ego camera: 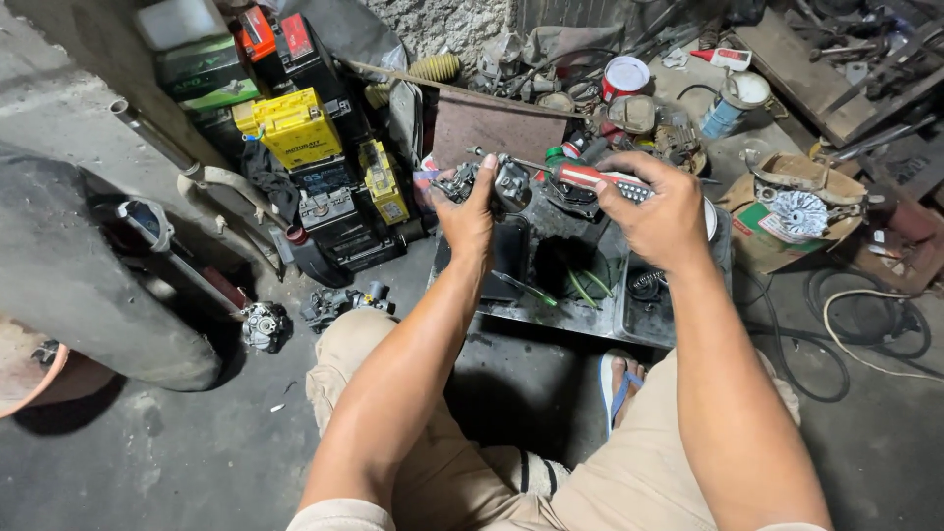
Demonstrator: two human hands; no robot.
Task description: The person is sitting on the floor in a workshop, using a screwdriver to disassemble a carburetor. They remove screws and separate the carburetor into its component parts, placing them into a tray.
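A person crouches on a grimy workshop floor, the left hand (468, 218) wrapped around a small metal carburetor (489, 181) held above a dark, oil-stained metal tray (551, 317). The right hand (661, 211) is closed on the red-and-grey handle of a screwdriver (588, 177), its shaft reaching left to the carburetor's top. Yellow and black batteries (295, 128) are stacked to the left; another carburetor (339, 303) lies on the floor near the knee.
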